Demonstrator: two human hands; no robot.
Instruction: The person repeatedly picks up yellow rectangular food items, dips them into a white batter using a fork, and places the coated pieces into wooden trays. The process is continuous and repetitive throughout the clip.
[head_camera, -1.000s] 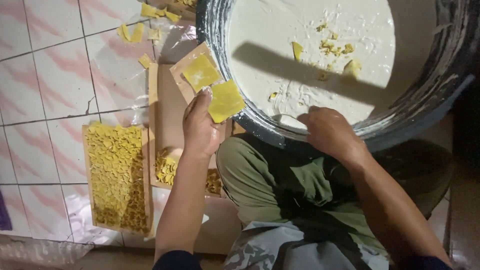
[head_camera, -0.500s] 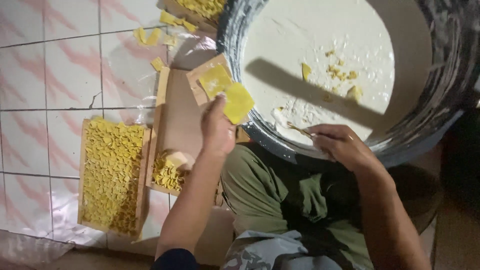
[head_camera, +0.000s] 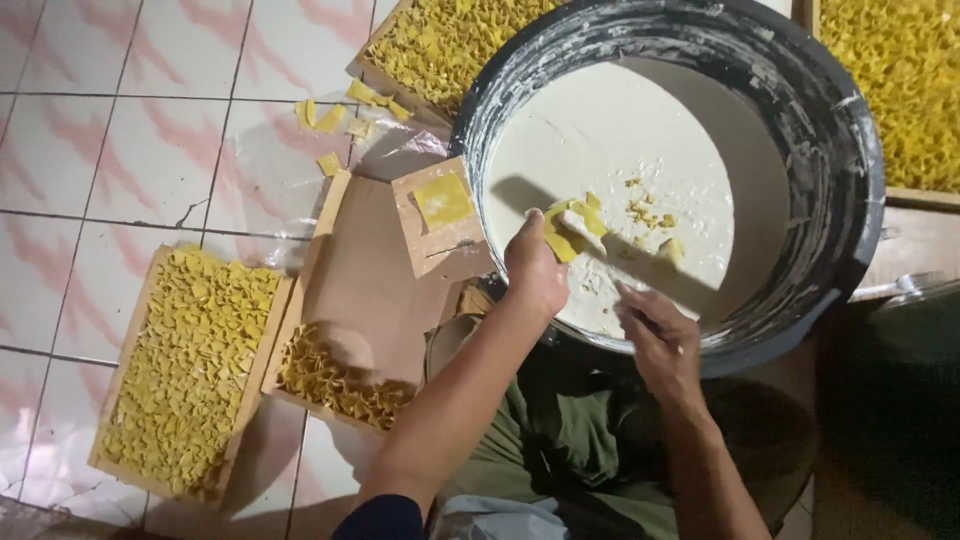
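Tiled floor (head_camera: 130, 150) carries trays of yellow pieces (head_camera: 185, 370). Over the basin (head_camera: 850, 190) of white batter, the left hand (head_camera: 535, 270) pinches a yellow wrapper (head_camera: 565, 228); the right hand (head_camera: 655, 335) (fingers curled) grips a thin stick (head_camera: 600, 232).

A small home-style food workshop is shown, with the work done on the floor. White floor tiles with pink streaks (head_camera: 120, 160) are seen at the left of the frame. A large dark basin of white batter (head_camera: 670, 170) fills the upper right, and wooden trays packed with small yellow folded pieces (head_camera: 185, 370) are set around it.
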